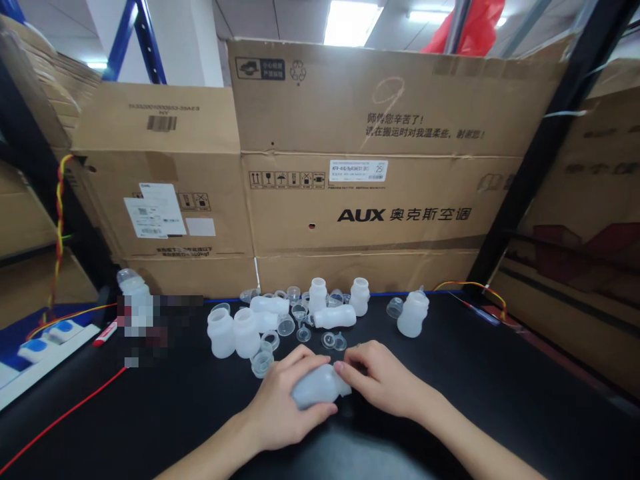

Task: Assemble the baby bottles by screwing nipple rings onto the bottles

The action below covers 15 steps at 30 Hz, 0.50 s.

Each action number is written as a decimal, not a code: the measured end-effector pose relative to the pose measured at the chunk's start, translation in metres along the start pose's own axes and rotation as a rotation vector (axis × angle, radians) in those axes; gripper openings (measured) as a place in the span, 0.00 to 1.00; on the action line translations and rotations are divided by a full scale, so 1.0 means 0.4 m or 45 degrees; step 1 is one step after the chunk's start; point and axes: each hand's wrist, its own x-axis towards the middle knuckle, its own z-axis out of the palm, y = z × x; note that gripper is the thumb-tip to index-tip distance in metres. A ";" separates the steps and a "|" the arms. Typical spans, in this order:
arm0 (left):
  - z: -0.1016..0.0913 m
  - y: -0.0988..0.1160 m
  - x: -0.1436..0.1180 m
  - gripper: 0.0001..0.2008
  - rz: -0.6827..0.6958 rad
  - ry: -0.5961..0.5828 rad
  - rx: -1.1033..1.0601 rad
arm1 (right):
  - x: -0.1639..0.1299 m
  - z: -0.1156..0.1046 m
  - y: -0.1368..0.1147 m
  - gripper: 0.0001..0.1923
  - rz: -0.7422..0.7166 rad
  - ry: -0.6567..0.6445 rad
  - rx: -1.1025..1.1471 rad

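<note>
The left hand (280, 407) is curled around the body of a small translucent white bottle (317, 387), which lies on its side just above the black worktop (500, 393), its neck pointing toward the right hand (383, 380). The right hand's fingertips (345, 367) are closed on the neck end of the same bottle, so that the bottle is held between the two hands. Just beyond the left hand lie clear caps (261, 362), and beyond these stand two upright white bottles (234, 332) side by side. Beyond the right hand lie two small clear nipples (334, 341), then a bottle on its side (334, 317) among further upright bottles and loose clear parts. Farther beyond the right hand and off to its right stands a single bottle (413, 313) with a clear cap (395, 307) beside it. Well to the left of the left hand a red marker (105, 333) and a red wire (60, 420) rest on the worktop. Cardboard boxes (360, 193) form a wall behind everything, at the far edge of the worktop.
</note>
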 end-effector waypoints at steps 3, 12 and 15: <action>-0.003 0.000 0.004 0.27 -0.004 0.050 -0.037 | -0.007 -0.012 -0.004 0.16 -0.083 0.003 0.092; -0.005 -0.008 -0.002 0.29 0.071 0.035 0.050 | -0.003 -0.003 -0.004 0.21 -0.049 -0.043 0.103; -0.002 -0.009 -0.003 0.30 0.183 0.109 0.216 | 0.007 0.022 -0.002 0.29 0.068 -0.051 0.224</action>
